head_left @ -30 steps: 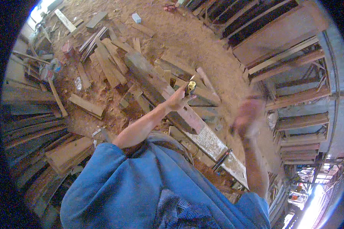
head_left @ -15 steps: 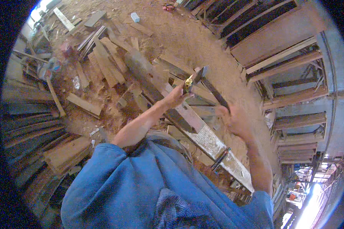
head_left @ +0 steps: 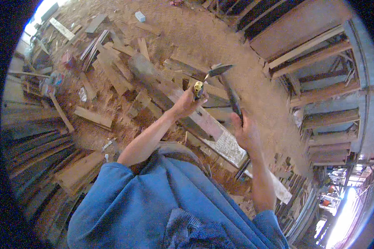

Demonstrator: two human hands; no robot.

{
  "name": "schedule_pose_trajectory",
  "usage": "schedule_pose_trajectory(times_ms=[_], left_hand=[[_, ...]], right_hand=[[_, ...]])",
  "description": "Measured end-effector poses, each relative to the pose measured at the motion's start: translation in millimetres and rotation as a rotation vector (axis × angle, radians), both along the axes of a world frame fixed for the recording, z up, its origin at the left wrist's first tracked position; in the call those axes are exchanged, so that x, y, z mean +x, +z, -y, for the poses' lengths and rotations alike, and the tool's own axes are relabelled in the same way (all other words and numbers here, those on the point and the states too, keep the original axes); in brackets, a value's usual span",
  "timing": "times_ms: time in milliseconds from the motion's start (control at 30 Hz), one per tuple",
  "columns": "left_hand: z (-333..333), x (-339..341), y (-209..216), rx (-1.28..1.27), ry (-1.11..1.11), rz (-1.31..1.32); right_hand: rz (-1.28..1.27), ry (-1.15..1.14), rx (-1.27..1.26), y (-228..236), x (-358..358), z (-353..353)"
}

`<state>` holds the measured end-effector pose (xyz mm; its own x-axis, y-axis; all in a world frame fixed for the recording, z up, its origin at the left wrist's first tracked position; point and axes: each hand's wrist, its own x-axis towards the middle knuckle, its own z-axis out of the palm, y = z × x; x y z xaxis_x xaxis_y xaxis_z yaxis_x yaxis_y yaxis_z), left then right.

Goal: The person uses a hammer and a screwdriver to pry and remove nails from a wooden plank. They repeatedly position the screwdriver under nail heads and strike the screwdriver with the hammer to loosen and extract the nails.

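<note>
My left hand (head_left: 185,104) is closed around an upright chisel (head_left: 198,86) with a yellow-topped handle; its lower end is hidden by the hand. Beneath it runs a long pale plank (head_left: 230,146) with a slot cut in it, lying diagonally on other timber. In my right hand (head_left: 247,133), a hammer (head_left: 233,98) is gripped by its dark handle. The hammer's head is beyond and right of the chisel's top, seemingly apart from it. A dark clamp-like bar (head_left: 242,168) lies across the plank near my right forearm.
Loose boards (head_left: 112,68) and offcuts litter the brown dirt floor (head_left: 183,35) at the far left. Stacked dark timber (head_left: 33,141) stands at the left edge. Timber frames (head_left: 324,79) line the right side. A small pale blue block (head_left: 140,16) lies far off.
My right hand and the hammer have shifted left, and the hammer's head has tilted. The left hand still holds the chisel, slightly further left. The whole view has turned a little.
</note>
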<state>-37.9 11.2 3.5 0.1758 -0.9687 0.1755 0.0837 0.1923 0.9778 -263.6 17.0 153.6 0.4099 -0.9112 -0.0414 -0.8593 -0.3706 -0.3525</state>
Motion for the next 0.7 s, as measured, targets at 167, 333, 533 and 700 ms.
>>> schedule_pose_trajectory(times_ms=[167,333,533,700], left_hand=[[7.5,-10.5,37.0,-0.005,0.403,0.247],[18.6,-6.4,29.8,0.055,0.414,0.185],[35.1,14.0,-4.3,0.227,0.47,-0.23],[46.7,32.4,-20.0,0.321,0.574,-0.265]], right_hand=[[0.368,-0.358,0.124,-117.4,-10.8,-2.2],[0.566,-0.526,0.122,-202.5,-12.6,-17.1],[0.602,-0.611,0.0,-198.4,-4.6,-26.5],[0.516,-0.673,-0.04,-201.7,3.4,-23.8]])
